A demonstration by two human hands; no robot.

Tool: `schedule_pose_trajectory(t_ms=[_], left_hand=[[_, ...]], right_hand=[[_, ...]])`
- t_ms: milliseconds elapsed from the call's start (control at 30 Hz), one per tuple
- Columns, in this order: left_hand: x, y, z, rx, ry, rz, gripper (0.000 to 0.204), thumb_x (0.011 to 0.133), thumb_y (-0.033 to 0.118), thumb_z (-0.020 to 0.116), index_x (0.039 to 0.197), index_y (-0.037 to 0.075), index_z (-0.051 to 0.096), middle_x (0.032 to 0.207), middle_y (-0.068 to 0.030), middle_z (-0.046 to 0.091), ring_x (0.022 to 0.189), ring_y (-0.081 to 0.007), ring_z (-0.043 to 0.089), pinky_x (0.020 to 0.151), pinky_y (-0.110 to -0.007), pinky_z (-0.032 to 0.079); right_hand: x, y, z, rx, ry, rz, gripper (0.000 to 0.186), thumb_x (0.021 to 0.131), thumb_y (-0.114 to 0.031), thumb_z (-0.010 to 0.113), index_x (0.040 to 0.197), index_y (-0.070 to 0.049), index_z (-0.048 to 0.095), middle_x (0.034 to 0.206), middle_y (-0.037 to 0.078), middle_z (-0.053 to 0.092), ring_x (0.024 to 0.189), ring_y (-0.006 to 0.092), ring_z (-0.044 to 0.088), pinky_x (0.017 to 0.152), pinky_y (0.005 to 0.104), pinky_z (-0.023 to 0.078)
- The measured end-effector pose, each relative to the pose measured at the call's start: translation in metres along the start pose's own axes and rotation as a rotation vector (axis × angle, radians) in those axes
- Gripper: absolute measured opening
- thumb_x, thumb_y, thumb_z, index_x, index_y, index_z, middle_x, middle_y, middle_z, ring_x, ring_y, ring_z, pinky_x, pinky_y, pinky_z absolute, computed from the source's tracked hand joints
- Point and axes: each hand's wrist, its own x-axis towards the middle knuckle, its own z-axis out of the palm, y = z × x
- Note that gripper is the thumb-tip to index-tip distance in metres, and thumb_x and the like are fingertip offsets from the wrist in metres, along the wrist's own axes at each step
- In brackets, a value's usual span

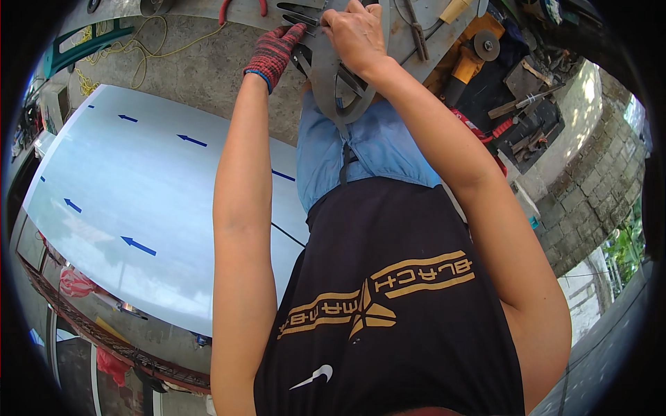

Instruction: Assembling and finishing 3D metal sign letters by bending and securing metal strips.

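Note:
At the top of the head view, my left hand (272, 54), in a red and black knit glove with a blue cuff, grips the left side of a grey metal piece (325, 75). This piece has curved bands and dark slotted or finger-like parts; its exact kind cannot be told. My bare right hand (355, 38) lies over its upper right side, fingers bent and pressed together on it. Those fingertips partly hide what they pinch. The piece's rounded lower end hangs in front of my blue shorts (388, 142).
A grey work table (409, 52) bears rods and red-handled pliers (243, 8). To the right are a yellow angle grinder (468, 66) and a dark tray (531, 158) of metal scraps. A pale blue sheet (159, 180) with arrows, a green stool (87, 47) and yellow cord (139, 47) lie left.

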Motion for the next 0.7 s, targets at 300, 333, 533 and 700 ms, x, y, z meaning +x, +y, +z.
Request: schedule_pose_trajectory(t_ms=[300,333,533,700], left_hand=[[0.003,-0.004,-0.001,0.011,-0.007,-0.02,0.058,0.096,0.046,0.071,0.132,0.001,0.067,0.112,-0.006,0.071,0.093,-0.0159,0.06,0.087,-0.031,0.051],[0.003,-0.007,-0.005,0.028,0.009,-0.035,0.059,0.096,0.046,0.071,0.134,0.001,0.066,0.114,-0.0064,0.07,0.095,-0.0163,0.061,0.089,-0.031,0.051],[0.005,-0.005,-0.002,-0.005,-0.027,-0.052,0.064,0.096,0.048,0.071,0.138,0.001,0.062,0.124,-0.0077,0.069,0.104,-0.0172,0.062,0.093,-0.031,0.051],[0.003,-0.003,0.001,-0.039,0.021,-0.058,0.06,0.095,0.048,0.072,0.131,0.0,0.069,0.123,-0.0153,0.073,0.114,-0.0236,0.066,0.103,-0.035,0.047]], right_hand=[[0.022,0.083,-0.102,-0.054,0.245,0.199,0.01,0.09,-0.011,0.069,0.097,-0.005,0.073,0.099,0.013,0.071,0.101,0.0338,0.062,0.09,0.0447,0.046],[0.023,0.097,-0.103,-0.061,0.248,0.193,0.01,0.09,-0.011,0.069,0.097,-0.005,0.073,0.099,0.013,0.071,0.101,0.0338,0.062,0.09,0.0447,0.046],[0.017,0.175,-0.109,-0.296,0.046,0.149,0.01,0.087,-0.015,0.068,0.09,-0.007,0.074,0.095,0.013,0.066,0.099,0.0358,0.062,0.088,0.0467,0.048],[0.022,0.201,-0.079,-0.42,-0.055,0.083,0.009,0.086,-0.013,0.065,0.085,-0.007,0.073,0.095,0.015,0.068,0.097,0.0363,0.062,0.087,0.0469,0.049]])
